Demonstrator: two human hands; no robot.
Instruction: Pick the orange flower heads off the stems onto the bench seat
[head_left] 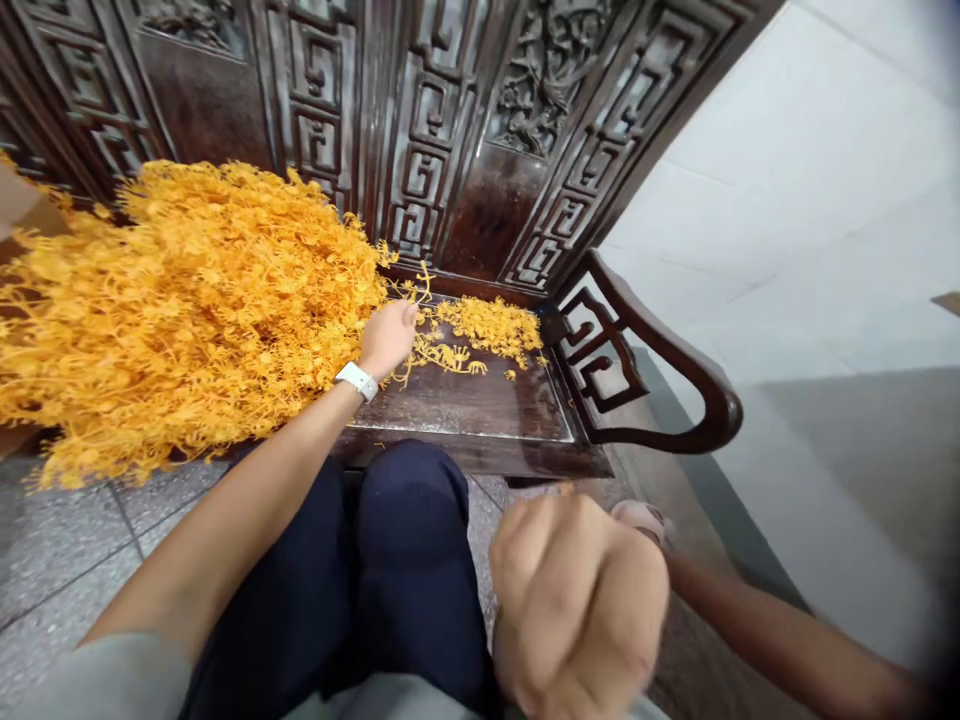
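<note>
My left hand [390, 337], with a white watch on its wrist, reaches over the dark wooden bench seat. Its fingers are closed at a thin yellow branched sprig [424, 284] that sticks up past the fingertips. Just left of it rises a big heap of yellow-orange artificial sprigs [225, 290]. Beyond it, a smaller pile of short yellow pieces [495, 325] lies on the seat, with loose pieces [450, 357] in front. Close to the camera and blurred, my right hand [581, 600] is closed in a fist; a tiny brownish bit shows at its top edge.
The carved wooden bench back [495, 210] stands behind the piles, and a curved armrest [697, 400] closes the right end. White wall [825, 200] is on the right. A bare limb [780, 620] with something pinkish at its end enters from the lower right.
</note>
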